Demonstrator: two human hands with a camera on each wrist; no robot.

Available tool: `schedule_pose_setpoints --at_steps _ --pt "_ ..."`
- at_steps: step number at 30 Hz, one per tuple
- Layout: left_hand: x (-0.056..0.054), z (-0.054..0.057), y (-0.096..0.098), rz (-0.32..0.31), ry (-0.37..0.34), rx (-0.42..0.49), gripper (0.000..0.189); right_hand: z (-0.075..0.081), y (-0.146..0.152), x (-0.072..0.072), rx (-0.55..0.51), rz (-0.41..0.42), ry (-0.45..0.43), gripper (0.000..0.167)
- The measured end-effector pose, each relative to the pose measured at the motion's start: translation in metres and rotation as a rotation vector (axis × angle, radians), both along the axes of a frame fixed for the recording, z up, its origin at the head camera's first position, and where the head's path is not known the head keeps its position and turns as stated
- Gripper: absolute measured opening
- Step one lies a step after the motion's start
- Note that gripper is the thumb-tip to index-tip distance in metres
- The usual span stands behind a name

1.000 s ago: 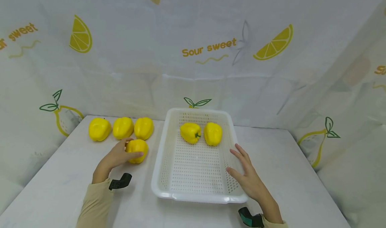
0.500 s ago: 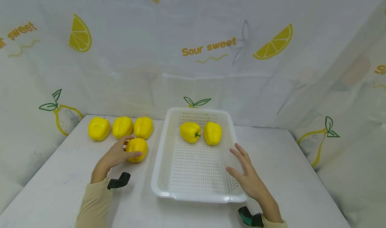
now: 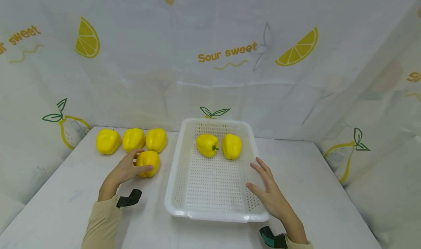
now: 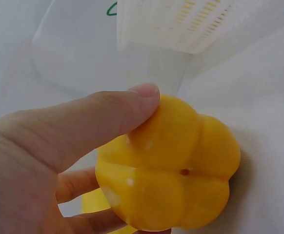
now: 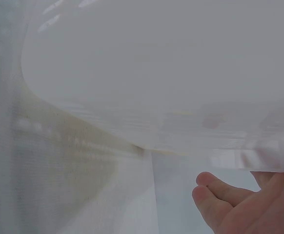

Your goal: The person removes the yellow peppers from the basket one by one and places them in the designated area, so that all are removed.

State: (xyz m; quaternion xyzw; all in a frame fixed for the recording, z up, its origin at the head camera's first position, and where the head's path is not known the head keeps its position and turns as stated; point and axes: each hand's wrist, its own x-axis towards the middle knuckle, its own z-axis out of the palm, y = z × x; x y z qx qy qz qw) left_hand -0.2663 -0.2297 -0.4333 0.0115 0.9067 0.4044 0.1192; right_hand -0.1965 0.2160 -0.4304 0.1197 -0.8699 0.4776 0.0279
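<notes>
My left hand (image 3: pixel 126 168) holds a glossy yellow bell pepper (image 3: pixel 148 163) on the left side of the table. In the left wrist view the thumb lies along the top of this pepper (image 4: pixel 166 165), with fingers behind and below it; its lobed end has a small dark hole. A white perforated plastic basket (image 3: pixel 177 168) stands at the middle. My right hand (image 3: pixel 276 197) is at the basket's right rim, fingers loosely spread. The right wrist view shows fingertips beside the outer wall, while the rim hides part of the hand (image 5: pixel 259 209).
Two yellow bell peppers lie at the basket's far end, one on its side with a green stem (image 3: pixel 215 147) and another (image 3: pixel 231 146) beside it. Behind my left hand, three more (image 3: pixel 108 141) stand in a row. A white lemon-print curtain (image 3: pixel 210 91) hangs at the table's back edge.
My left hand and the bell pepper it holds have shifted very slightly left and back. My right hand and the basket hold the same place.
</notes>
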Motion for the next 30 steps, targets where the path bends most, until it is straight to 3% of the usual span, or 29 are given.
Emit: schedule_pose_setpoints --at_steps 15,30 --pt "0.001 0.004 0.0 0.04 0.035 0.004 0.09 0.0 0.0 0.001 0.007 -0.011 -0.019 0.063" --pt "0.006 0.018 0.006 0.1 0.235 0.066 0.068 -0.001 -0.001 0.0 0.005 -0.012 -0.015 0.063"
